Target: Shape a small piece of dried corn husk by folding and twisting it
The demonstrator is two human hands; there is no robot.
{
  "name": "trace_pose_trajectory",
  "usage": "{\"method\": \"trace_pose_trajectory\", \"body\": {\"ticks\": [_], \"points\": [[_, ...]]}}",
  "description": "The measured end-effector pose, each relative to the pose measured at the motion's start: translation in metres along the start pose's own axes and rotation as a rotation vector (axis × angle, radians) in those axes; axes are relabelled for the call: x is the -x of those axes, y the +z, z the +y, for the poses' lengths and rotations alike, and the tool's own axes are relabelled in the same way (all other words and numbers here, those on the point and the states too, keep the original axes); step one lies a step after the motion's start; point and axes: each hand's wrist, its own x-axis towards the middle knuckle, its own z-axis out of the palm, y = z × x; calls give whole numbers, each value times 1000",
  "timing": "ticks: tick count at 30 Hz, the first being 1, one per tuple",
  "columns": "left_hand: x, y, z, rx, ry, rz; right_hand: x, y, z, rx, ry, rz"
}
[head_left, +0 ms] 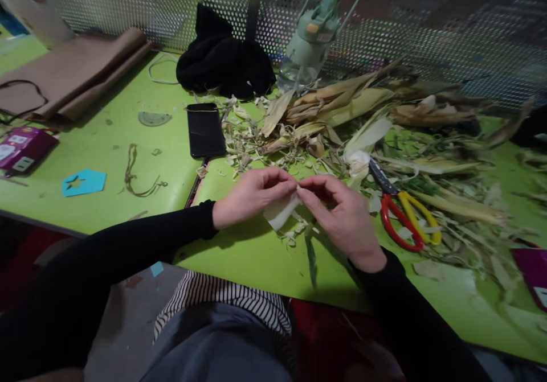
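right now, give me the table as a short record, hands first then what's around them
left hand: pinching a pale piece
right hand: fingertips at the same piece's upper end
surface: green table
scissors: red and yellow handles, right of the right hand
husks: heaped beyond the hands and to the right
phone: black, screen dark, beyond the left hand
bottle: pale green, behind, near the perforated panel

Long black sleeves meet striped fabric and blue-grey cloth.
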Motion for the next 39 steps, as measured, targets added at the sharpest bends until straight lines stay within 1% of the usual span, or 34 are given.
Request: {"method": "trace_pose_trajectory", "body": {"ticks": [5,9,14,18,22,25,30,35,39], "points": [[1,0,-7,-184,166,19,-1,-1,-1,-89,129,-21],[2,0,-8,-205,235,46,0,0,0,-69,124,-12],[2,0,-5,-185,170,56,2,2,0,12,31,25],[1,1,-4,-50,99,34,2,3,-3,103,-52,70],[0,0,-6,67,47,-4,2,4,-2,113,-86,88],[-1,0,-8,112,12,-35,3,4,-1,137,-135,109],[-1,0,-7,87,-11,-43,3,5,0,272,-282,136],[-1,0,-3,33,-31,-37,2,5,2,348,-425,149],[-1,-1,-2,14,-75,-51,2,4,2,437,-506,168]]}}
